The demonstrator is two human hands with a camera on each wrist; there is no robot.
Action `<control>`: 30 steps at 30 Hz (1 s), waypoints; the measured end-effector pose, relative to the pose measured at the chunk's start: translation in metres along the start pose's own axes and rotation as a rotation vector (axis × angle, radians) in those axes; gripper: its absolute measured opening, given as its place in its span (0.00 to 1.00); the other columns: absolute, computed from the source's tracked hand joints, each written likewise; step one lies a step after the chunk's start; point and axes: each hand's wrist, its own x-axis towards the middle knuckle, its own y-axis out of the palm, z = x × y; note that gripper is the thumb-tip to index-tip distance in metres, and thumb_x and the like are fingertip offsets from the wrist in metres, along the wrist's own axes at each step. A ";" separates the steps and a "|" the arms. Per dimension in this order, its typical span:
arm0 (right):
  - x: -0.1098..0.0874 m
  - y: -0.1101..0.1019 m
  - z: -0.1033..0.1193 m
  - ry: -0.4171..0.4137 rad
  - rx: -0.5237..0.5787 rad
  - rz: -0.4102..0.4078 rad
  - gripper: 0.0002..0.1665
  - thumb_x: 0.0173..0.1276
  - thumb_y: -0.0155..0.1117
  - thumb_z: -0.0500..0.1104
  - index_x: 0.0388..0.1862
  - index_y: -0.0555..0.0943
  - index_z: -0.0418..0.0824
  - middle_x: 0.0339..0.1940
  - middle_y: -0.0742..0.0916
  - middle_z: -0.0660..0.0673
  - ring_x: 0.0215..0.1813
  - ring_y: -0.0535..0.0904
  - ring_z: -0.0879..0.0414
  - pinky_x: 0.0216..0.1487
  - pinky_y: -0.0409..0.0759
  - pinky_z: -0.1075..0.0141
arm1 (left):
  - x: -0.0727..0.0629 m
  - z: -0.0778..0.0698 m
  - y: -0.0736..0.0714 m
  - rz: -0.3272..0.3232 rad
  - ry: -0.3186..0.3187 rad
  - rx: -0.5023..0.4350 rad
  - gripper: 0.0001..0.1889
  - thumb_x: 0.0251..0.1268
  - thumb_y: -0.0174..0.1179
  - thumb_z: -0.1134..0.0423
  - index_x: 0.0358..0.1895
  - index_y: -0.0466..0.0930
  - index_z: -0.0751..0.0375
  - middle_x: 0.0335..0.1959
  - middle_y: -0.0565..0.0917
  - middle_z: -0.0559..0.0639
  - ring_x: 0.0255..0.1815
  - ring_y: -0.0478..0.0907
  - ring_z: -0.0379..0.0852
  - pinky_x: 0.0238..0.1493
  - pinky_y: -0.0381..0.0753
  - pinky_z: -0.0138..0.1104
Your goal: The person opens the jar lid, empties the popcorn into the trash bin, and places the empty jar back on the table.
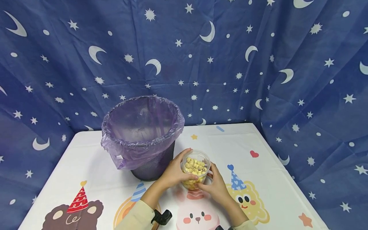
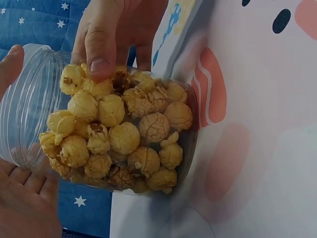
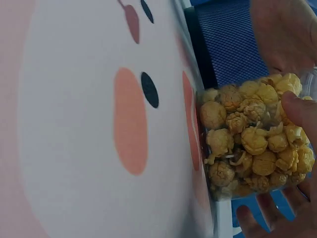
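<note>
A clear plastic jar [image 1: 184, 166] without a lid on its mouth stands upright on the table, holding caramel-coloured popcorn [image 2: 124, 139]. My left hand [image 1: 174, 173] grips it round the upper left side near the rim, thumb across the front. From the right, my right hand [image 1: 217, 187] holds the jar lower down, its thumb on the near wall and its fingers round the far side. In the right wrist view the jar's base meets the tablecloth, and the right thumb presses beside the popcorn [image 3: 255, 141].
A black mesh waste bin [image 1: 153, 164] lined with a purple plastic bag [image 1: 135, 153] stands just left of the jar, behind my left forearm. The white tablecloth [image 1: 230, 140] carries printed cartoon figures. A blue star-and-moon curtain [image 1: 218, 80] closes off the back and sides.
</note>
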 end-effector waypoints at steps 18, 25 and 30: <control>-0.009 0.012 0.006 0.049 -0.019 -0.074 0.56 0.49 0.82 0.41 0.74 0.60 0.46 0.68 0.71 0.40 0.67 0.70 0.39 0.68 0.70 0.46 | -0.001 0.000 -0.001 -0.003 -0.020 0.010 0.56 0.37 0.81 0.52 0.75 0.60 0.47 0.71 0.70 0.49 0.72 0.66 0.53 0.71 0.64 0.53; -0.004 -0.007 0.010 -0.025 0.033 -0.001 0.58 0.52 0.80 0.39 0.77 0.56 0.48 0.73 0.66 0.40 0.70 0.67 0.39 0.68 0.69 0.46 | -0.002 0.001 0.000 0.002 -0.033 0.018 0.56 0.36 0.82 0.52 0.75 0.60 0.45 0.72 0.68 0.50 0.72 0.65 0.55 0.70 0.63 0.55; 0.006 -0.025 0.018 -0.162 0.078 0.070 0.58 0.55 0.77 0.34 0.79 0.54 0.45 0.77 0.63 0.41 0.73 0.63 0.38 0.71 0.66 0.51 | -0.002 0.001 -0.001 0.003 -0.041 0.016 0.56 0.36 0.82 0.51 0.75 0.60 0.44 0.73 0.67 0.52 0.72 0.64 0.55 0.71 0.63 0.55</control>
